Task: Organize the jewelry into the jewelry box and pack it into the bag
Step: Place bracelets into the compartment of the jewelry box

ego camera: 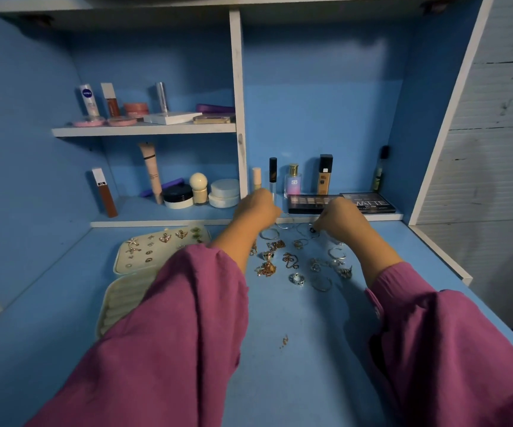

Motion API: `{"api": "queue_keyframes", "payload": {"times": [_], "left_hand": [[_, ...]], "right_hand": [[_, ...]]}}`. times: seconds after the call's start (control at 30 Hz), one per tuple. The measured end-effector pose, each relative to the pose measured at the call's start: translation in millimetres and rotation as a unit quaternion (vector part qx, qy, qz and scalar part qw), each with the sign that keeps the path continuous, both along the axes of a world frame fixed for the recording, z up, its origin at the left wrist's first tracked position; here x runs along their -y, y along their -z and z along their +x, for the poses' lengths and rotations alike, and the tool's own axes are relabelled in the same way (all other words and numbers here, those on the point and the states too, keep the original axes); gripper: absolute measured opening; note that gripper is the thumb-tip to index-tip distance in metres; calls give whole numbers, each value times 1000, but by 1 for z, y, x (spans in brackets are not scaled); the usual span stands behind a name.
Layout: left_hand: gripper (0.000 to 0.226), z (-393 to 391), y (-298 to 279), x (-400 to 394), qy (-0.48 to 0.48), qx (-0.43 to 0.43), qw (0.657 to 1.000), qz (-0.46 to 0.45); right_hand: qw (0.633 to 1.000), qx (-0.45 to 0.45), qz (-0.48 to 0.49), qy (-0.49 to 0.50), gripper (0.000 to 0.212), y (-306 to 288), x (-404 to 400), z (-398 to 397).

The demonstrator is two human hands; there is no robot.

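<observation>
An open cream jewelry box (125,298) lies at the desk's left. Its raised lid panel (156,248) carries several earrings and studs, and my left sleeve covers part of its ribbed tray. Loose gold and silver jewelry (292,261), made up of rings, chains and bangles, is spread over the desk's middle. At the far edge of that spread, my left hand (256,211) and my right hand (338,220) both have curled fingers. They pinch the two ends of a thin silver chain (293,225) that runs between them. No bag is in view.
A small gold piece (284,340) lies alone nearer to me. Behind my hands, eyeshadow palettes (369,203), bottles and a perfume (293,180) line the back ledge. Cosmetics fill the left shelves (144,129). The desk's right edge (440,251) drops off.
</observation>
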State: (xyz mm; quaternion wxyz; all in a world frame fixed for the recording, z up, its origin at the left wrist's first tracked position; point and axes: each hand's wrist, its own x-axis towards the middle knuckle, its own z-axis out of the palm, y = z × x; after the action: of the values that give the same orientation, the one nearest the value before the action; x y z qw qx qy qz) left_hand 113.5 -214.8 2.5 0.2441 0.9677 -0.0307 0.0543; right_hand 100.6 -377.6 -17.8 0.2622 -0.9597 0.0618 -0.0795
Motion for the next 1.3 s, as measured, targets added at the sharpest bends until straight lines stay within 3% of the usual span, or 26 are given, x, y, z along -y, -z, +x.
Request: {"api": "queue_keyframes", "payload": {"times": [0.23, 0.33, 0.43, 0.53, 0.7, 1.3], "left_hand": [[23, -33, -25, -79, -8, -8, 996, -83], [25, -58, -25, -116, -30, 0, 990, -141], [24, -81, -22, -148, -29, -16, 989, -144], [25, -96, -14, -171, -36, -56, 985, -158], [10, -106, -4, -182, 6, -107, 981, -164], [6, -110, 5, -188, 34, -66, 987, -144]], "right_hand": [[996, -6, 55, -69, 20, -18, -39, -24], [993, -25, 66, -96, 34, -25, -58, -36], [989, -32, 82, -123, 21, -30, -77, -45], [983, -17, 95, -157, 22, -27, -95, -48], [976, 0, 84, -199, 18, -24, -118, -56], [972, -7, -18, -232, 15, -7, -154, -76]]}}
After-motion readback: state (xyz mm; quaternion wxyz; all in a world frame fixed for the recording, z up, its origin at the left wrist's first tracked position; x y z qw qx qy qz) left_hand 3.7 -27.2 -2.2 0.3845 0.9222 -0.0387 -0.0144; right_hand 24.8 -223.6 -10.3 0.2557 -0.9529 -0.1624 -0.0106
